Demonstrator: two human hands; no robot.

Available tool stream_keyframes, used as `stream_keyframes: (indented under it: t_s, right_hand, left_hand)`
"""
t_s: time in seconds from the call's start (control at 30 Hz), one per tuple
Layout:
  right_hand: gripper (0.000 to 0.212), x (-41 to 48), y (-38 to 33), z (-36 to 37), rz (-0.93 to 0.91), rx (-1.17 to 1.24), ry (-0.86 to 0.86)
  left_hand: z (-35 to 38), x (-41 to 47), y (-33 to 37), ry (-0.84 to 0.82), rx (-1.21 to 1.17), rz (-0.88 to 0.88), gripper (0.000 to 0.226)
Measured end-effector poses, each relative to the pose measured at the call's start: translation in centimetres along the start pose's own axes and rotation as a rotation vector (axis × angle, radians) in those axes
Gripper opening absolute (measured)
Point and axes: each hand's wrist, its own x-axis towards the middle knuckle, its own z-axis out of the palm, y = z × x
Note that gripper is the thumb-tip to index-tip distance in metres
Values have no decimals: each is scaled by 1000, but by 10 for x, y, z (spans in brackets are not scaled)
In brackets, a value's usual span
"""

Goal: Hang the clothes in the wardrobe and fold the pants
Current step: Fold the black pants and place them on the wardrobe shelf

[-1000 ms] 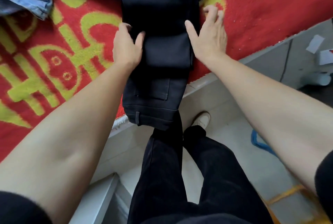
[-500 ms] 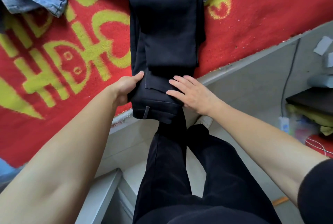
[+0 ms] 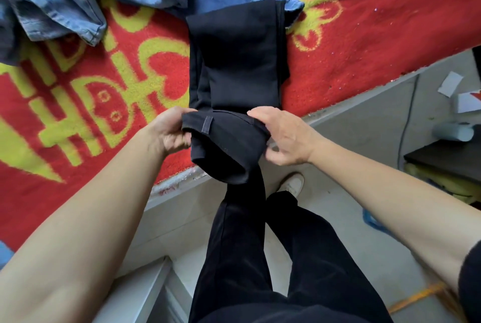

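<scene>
Black pants (image 3: 236,57) are lying folded lengthwise on a red blanket (image 3: 78,192) with yellow patterns, in the head view. Their far end is touching a heap of blue jeans (image 3: 65,2). The waistband end (image 3: 223,140) is curling up near the blanket's edge, raised between both hands. The left hand (image 3: 170,134) is gripping its left side, fingers curled under the cloth. The right hand (image 3: 285,138) is pinching its right side, fingers curled over the top. Lower down, a white shoe (image 3: 292,183) is standing on the pale floor (image 3: 338,208).
</scene>
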Motion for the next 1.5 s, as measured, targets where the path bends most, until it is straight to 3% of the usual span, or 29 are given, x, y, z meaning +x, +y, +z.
stream_keyframes:
  t_s: [0.07,0.1,0.27,0.33,0.4,0.5,0.6,0.67,0.83,0.93,1.03,1.17,1.33,1.43,1.5]
  right_hand:
    - [96,0,-4,6,-36,-47,-28]
    - [96,0,-7,9,-14,-37,-2]
    - [55,19,-25,-7,158,135,292]
    - [41,44,-22,-29,457,242,432]
    - [44,77,0,-48,852,450,534]
    - [53,113,36,-67,1110,636,354]
    - [56,122,39,-73,1126,535,168]
    - [53,120,28,-68,1124,480,181]
    - [74,123,11,-53,1142,320,347]
    - [92,134,26,-53,1301,282,282]
    - [99,142,38,-53,1368,261,206]
    - [97,147,47,-53,1389,203,158]
    - [96,135,41,-51,1368,362,246]
    - [91,122,37,-57,1299,371,197]
    - [90,110,31,-62,1244,361,151]
  left_hand:
    - [5,2,1,-29,-120,24,46]
    - [8,3,3,-18,-141,37,45]
    - [24,-8,29,25,-11,29,31]
    - [32,-15,49,161,207,56,38]
    - [36,-13,66,336,374,149,48]
    - [30,6,77,618,704,540,47]
    - [44,16,74,536,872,752,49]
    - [57,24,72,503,891,781,55]
    - [74,52,85,656,763,644,100]
    - [71,60,95,790,721,436,133]
    - [65,65,102,819,727,384,144]
    - [62,73,98,762,712,411,130]
    - [64,62,86,610,592,381,112]
    - [69,48,65,573,508,358,108]
    - [74,36,43,578,400,371,85]
